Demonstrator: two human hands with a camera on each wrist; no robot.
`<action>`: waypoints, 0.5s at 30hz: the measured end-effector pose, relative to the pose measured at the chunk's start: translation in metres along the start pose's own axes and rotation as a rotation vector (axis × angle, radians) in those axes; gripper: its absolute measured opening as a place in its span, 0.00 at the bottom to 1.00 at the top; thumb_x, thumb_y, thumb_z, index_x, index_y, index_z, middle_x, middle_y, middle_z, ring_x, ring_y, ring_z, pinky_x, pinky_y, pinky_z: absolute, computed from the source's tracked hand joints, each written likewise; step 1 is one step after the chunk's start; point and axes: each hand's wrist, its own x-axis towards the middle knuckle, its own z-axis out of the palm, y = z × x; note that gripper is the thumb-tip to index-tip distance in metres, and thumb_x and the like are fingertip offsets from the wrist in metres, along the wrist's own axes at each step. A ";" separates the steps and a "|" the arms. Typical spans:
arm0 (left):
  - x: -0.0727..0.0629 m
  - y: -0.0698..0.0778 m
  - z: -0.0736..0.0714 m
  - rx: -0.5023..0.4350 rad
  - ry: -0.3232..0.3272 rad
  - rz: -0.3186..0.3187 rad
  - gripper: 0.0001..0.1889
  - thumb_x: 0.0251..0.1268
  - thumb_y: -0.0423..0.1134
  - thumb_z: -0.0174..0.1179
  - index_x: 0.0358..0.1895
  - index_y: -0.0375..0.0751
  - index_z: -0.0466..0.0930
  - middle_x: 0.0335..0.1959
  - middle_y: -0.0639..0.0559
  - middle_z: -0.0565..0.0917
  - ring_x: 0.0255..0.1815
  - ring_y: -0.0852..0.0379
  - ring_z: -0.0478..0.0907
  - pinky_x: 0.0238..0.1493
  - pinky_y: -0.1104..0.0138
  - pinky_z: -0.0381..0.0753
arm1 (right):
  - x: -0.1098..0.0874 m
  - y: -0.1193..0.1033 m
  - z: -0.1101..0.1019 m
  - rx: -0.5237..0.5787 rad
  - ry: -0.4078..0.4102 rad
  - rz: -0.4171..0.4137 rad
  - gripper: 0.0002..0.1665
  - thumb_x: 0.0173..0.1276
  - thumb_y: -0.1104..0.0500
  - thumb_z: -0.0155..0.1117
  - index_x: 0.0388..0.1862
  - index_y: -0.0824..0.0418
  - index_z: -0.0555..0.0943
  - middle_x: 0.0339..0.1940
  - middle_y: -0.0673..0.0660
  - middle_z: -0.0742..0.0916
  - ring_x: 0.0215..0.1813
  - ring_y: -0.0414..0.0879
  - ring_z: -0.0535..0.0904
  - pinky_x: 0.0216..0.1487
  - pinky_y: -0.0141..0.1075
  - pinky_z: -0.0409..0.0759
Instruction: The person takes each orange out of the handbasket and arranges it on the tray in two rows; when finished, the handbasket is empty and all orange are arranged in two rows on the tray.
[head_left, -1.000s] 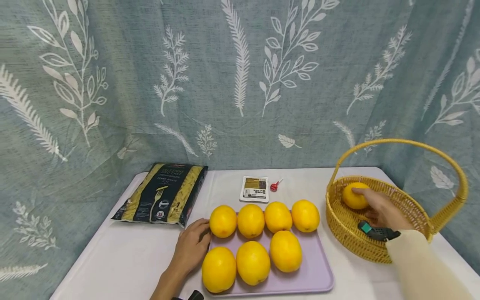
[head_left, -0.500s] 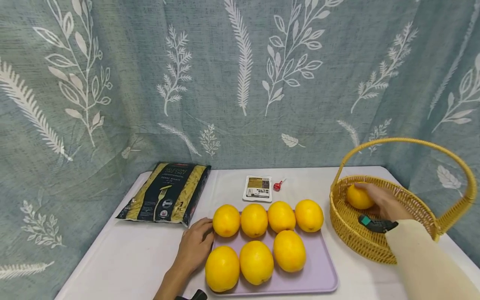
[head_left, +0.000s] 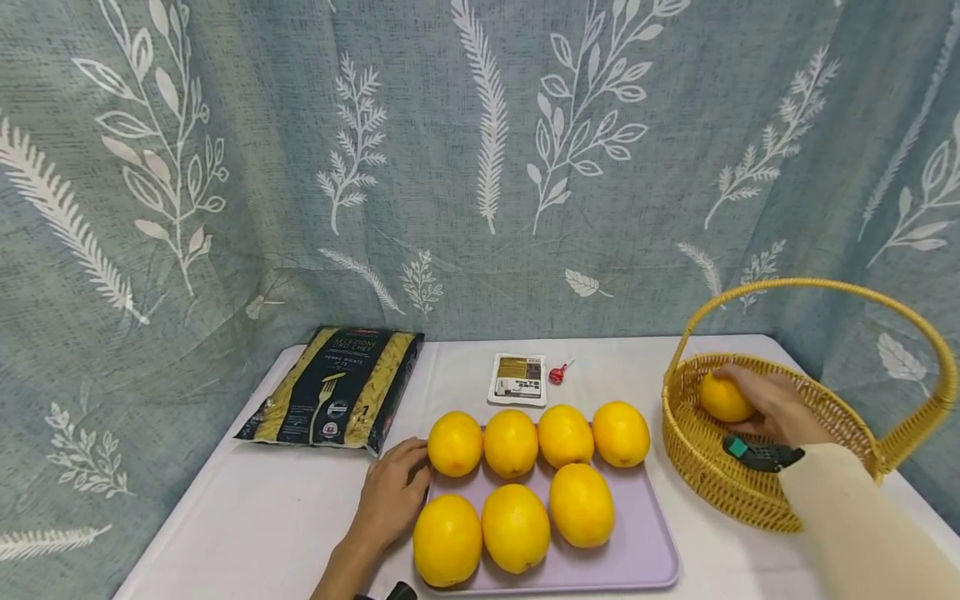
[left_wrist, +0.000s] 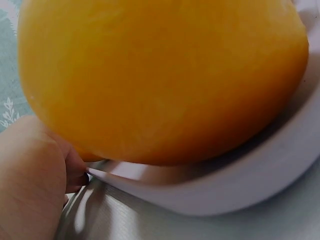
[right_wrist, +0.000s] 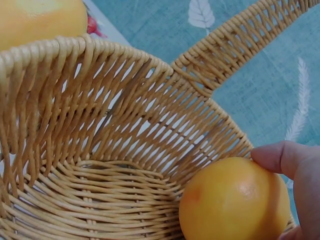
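In the head view my right hand [head_left: 772, 404] reaches into a wicker basket [head_left: 720, 492] at the right and holds an orange [head_left: 725, 397] low inside it. From the right wrist, the thumb lies over the top of this orange [right_wrist: 232, 200], by the basket's woven wall [right_wrist: 115, 110]; the other fingers are mostly hidden. My left hand [head_left: 390, 492] grips the left rim of a lilac tray [head_left: 630, 542], beside the back-left orange [head_left: 455, 443]. A front orange [left_wrist: 165, 80] fills much of the left wrist view above the tray rim [left_wrist: 200, 200].
Several oranges [head_left: 515, 527] sit in two rows on the tray. Behind it lie a small flat packet [head_left: 517, 379] and a red lollipop [head_left: 557, 374]. A pasta bag [head_left: 337, 387] lies back left. The basket's tall handle [head_left: 810, 283] arches over its opening; a patterned curtain [head_left: 465, 167] hangs behind.
The head view has turned slightly, so everything appears a little further right. My right hand and its orange have shifted a touch to the right inside the basket; the left hand stays at the tray.
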 end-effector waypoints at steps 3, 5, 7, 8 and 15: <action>0.000 0.000 0.000 0.000 -0.004 -0.001 0.18 0.70 0.37 0.56 0.58 0.33 0.83 0.64 0.44 0.80 0.70 0.41 0.72 0.71 0.39 0.63 | -0.002 -0.002 -0.002 -0.006 -0.009 -0.005 0.49 0.70 0.41 0.60 0.72 0.75 0.56 0.57 0.74 0.70 0.36 0.51 0.83 0.46 0.48 0.88; 0.001 0.000 0.001 0.005 -0.006 0.002 0.18 0.70 0.37 0.56 0.58 0.33 0.83 0.64 0.44 0.80 0.70 0.41 0.72 0.71 0.39 0.63 | -0.004 -0.002 -0.003 -0.006 -0.028 -0.011 0.48 0.70 0.42 0.60 0.71 0.75 0.57 0.56 0.74 0.69 0.36 0.51 0.83 0.46 0.49 0.88; 0.001 -0.001 0.001 0.011 -0.007 0.001 0.18 0.70 0.37 0.56 0.58 0.33 0.83 0.64 0.45 0.80 0.70 0.41 0.72 0.71 0.39 0.63 | -0.006 -0.002 -0.005 -0.003 -0.044 -0.011 0.45 0.70 0.43 0.60 0.69 0.75 0.59 0.55 0.73 0.70 0.35 0.51 0.83 0.46 0.49 0.88; 0.001 -0.001 0.002 0.013 -0.008 0.001 0.18 0.70 0.37 0.56 0.58 0.34 0.83 0.64 0.45 0.80 0.70 0.41 0.72 0.71 0.39 0.63 | -0.007 -0.002 -0.006 0.001 -0.053 -0.010 0.44 0.70 0.43 0.61 0.68 0.74 0.60 0.55 0.73 0.70 0.35 0.50 0.83 0.46 0.49 0.88; 0.001 -0.001 0.000 0.010 -0.007 0.000 0.18 0.70 0.37 0.56 0.59 0.34 0.82 0.65 0.45 0.80 0.70 0.41 0.71 0.71 0.39 0.63 | -0.011 -0.002 -0.011 -0.011 -0.111 -0.053 0.37 0.71 0.44 0.61 0.60 0.73 0.63 0.50 0.68 0.72 0.34 0.47 0.85 0.46 0.49 0.88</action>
